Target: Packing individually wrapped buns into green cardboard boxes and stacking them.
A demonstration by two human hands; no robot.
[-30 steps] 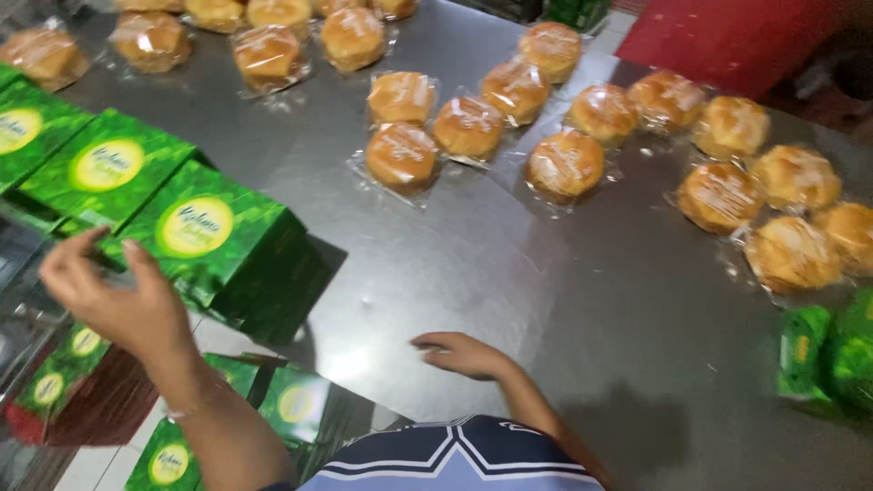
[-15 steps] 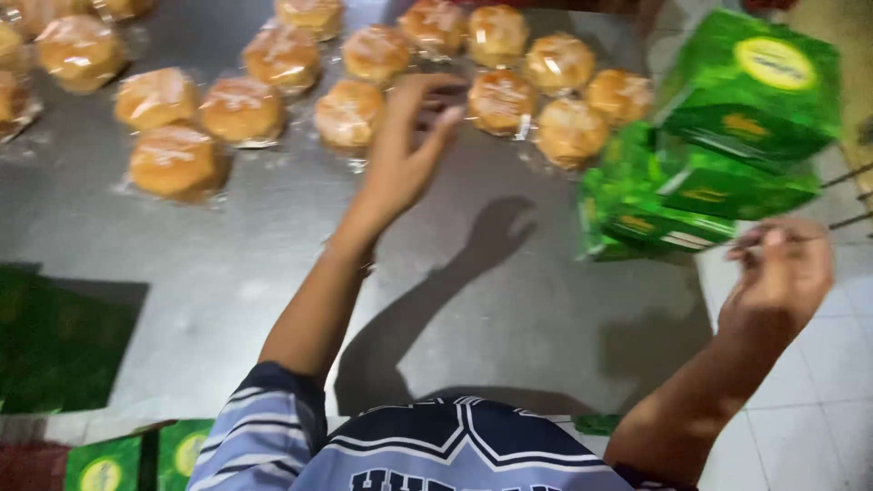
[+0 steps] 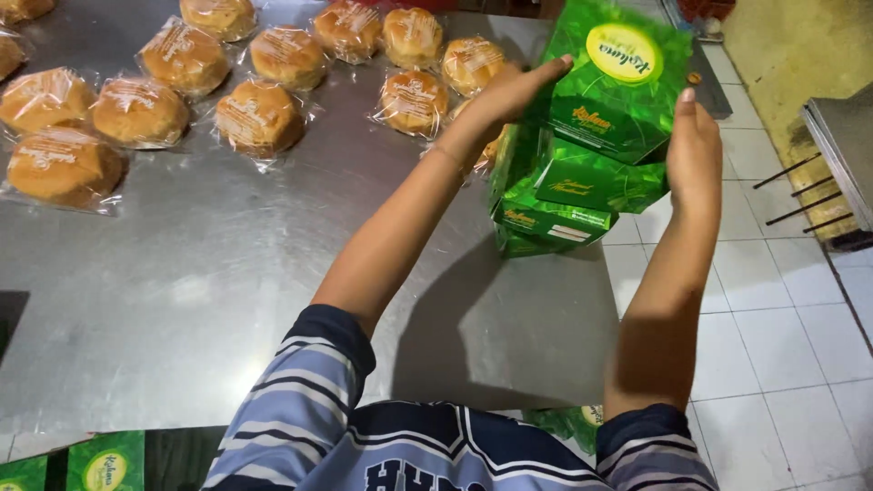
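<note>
My left hand [image 3: 509, 91] presses flat against the left side of a green cardboard box [image 3: 618, 77] with a yellow oval on top. My right hand [image 3: 693, 155] presses its right side, so both hands hold the box between them. It sits atop a stack of green boxes [image 3: 564, 205] at the right edge of a steel table [image 3: 236, 264]. Several wrapped round buns lie on the table, the closest bun [image 3: 414, 98] just left of my left wrist.
More wrapped buns [image 3: 136, 109] spread over the table's far left. Green boxes [image 3: 105, 459] show at the bottom left, below the table edge. White floor tiles [image 3: 782, 327] lie to the right, with a grey metal unit [image 3: 841, 136] at the far right.
The view has swung to the right. My left hand left the buns and came onto the top green box; my right hand rose to its other side, so both now hold it.
</note>
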